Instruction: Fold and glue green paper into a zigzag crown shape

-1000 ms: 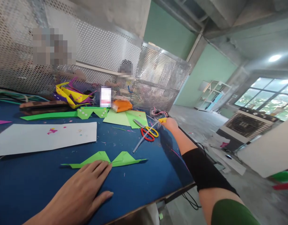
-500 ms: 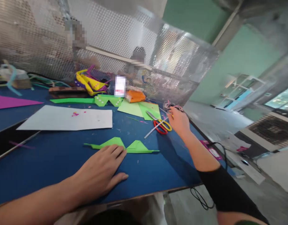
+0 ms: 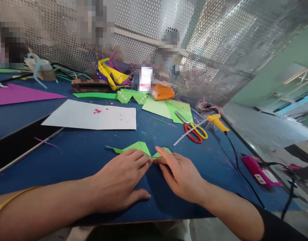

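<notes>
Folded green paper (image 3: 139, 147) with two peaked halves lies before me on the blue table. My left hand (image 3: 130, 170) rests palm down on its left half, fingers laid out flat and thumb spread away. Over the right half is my right hand (image 3: 180, 170), its fingertips touching the paper close to the middle; its fingers are apart and much of that half is hidden. To the right lies a yellow glue gun (image 3: 218, 122) with a clear glue stick (image 3: 185, 137) across red-and-yellow-handled scissors (image 3: 196, 133).
Behind are a white sheet (image 3: 113, 118), green paper glasses (image 3: 130, 96), light green sheets (image 3: 156, 108), an orange packet (image 3: 163, 92) and a lit phone (image 3: 145, 78). A purple sheet (image 3: 23, 95) lies left. A pink power strip (image 3: 261, 170) with cords sits right, before a perforated metal screen (image 3: 144, 36).
My right hand has left the glue gun and come down leftward onto the green paper. My left hand stays on the paper. The view has turned, showing more of the table's right side.
</notes>
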`<action>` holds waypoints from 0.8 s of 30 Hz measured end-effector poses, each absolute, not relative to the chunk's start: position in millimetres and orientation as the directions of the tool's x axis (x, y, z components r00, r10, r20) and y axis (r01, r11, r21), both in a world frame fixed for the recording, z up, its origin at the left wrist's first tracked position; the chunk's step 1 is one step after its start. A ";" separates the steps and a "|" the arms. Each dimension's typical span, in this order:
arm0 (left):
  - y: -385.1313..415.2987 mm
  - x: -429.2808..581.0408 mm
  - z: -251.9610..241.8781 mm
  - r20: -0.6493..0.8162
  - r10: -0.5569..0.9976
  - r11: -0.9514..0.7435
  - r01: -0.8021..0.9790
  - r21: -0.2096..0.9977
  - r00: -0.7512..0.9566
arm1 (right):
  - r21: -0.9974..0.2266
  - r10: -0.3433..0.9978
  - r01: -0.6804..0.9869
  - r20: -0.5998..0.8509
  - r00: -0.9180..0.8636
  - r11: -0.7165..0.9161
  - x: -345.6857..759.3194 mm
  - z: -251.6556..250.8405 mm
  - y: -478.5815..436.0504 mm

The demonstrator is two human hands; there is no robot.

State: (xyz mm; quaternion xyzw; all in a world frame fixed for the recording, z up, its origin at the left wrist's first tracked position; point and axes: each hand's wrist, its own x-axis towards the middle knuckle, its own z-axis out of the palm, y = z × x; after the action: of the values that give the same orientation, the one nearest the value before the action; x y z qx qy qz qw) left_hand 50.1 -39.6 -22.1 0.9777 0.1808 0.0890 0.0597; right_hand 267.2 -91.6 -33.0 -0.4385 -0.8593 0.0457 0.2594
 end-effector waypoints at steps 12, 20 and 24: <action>-42.4 46.2 -21.6 0.198 0.413 -0.911 0.404 0.087 0.889 | -0.238 0.747 0.730 0.412 -0.522 0.641 268.2 -32.8 -94.3; -46.5 47.5 -26.7 0.087 0.461 -0.887 0.455 0.075 0.883 | 0.058 0.616 0.743 0.519 -0.593 0.666 258.7 -54.8 -82.2; -46.3 48.3 -30.7 0.116 0.467 -0.884 0.462 0.068 0.877 | 0.278 0.479 0.672 0.523 -0.705 0.686 253.4 -59.9 -78.4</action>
State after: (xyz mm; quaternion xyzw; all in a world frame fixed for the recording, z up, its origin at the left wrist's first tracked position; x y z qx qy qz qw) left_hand 48.3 -46.3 -30.7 0.9684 0.2400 0.0644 0.0191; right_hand 253.4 -78.4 -59.9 -0.3219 -0.8939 -0.2311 0.2094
